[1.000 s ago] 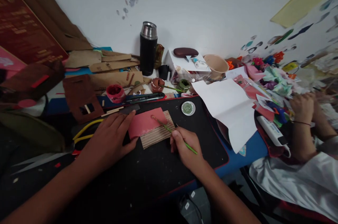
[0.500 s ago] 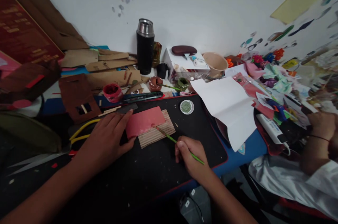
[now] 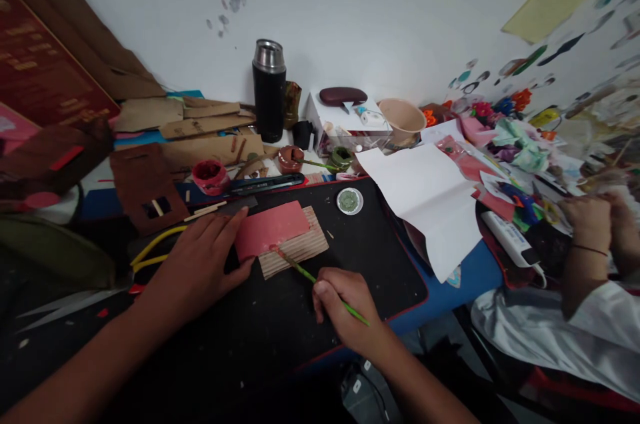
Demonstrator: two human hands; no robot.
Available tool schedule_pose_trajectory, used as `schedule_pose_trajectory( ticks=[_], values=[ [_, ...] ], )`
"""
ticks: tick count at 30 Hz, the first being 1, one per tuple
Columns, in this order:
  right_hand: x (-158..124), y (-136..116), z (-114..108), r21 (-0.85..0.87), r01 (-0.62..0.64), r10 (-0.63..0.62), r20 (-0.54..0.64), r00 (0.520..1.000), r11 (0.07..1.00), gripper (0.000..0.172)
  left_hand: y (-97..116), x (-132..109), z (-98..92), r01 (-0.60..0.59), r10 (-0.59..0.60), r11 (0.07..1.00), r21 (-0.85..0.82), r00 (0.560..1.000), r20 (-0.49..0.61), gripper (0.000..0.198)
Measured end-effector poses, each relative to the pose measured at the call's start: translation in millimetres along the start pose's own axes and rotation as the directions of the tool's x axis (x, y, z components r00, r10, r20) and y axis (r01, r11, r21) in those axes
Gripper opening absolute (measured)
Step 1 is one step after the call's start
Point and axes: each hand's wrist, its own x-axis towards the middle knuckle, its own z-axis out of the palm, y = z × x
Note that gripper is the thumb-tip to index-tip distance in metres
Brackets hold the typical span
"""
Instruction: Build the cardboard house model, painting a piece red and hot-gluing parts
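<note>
A thin green paintbrush (image 3: pixel 306 273) is pinched in my right hand (image 3: pixel 346 309), its tip touching the lower edge of a pinkish-red card (image 3: pixel 273 227). That card lies partly over a piece of corrugated cardboard (image 3: pixel 295 256) on a black mat (image 3: pixel 210 344). My left hand (image 3: pixel 207 261) rests at the card's left end, fingers stretched out, with index finger and thumb apart at its corners. Behind my left hand are scissors with yellow handles (image 3: pixel 155 254). A small white lid of green paint (image 3: pixel 349 201) sits on the mat, right of the card.
Paint jars, a red one (image 3: pixel 210 177), a brown one (image 3: pixel 290 159) and a green one (image 3: pixel 341 159), line the mat's far side near a black cutter knife (image 3: pixel 267 184). A black flask (image 3: pixel 269 94) stands behind. White paper (image 3: pixel 425 197) lies right; beyond it a co-worker's hands (image 3: pixel 590 221) hold scissors.
My right hand has moved left, carrying the brush tip leftward along the card's lower edge. My left hand stays in place on the card. The view has shifted slightly.
</note>
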Motion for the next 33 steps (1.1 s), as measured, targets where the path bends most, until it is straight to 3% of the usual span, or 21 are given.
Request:
schedule_pose_trajectory(
  ticks=[20, 33],
  values=[
    [2.1, 10.2, -23.5, 0.02, -0.13, 0.131, -0.178, 0.975, 0.991, 0.056, -0.9, 0.6, -0.8, 0.014, -0.015, 0.999, -0.03, 1.0, -0.007, 0.072],
    [-2.7, 11.6, -32.5, 0.048, -0.203, 0.208, -0.312, 0.927, 0.978, 0.06, -0.5, 0.4, -0.7, 0.0, 0.0, 1.0, 0.012, 1.0, -0.008, 0.072]
  ],
)
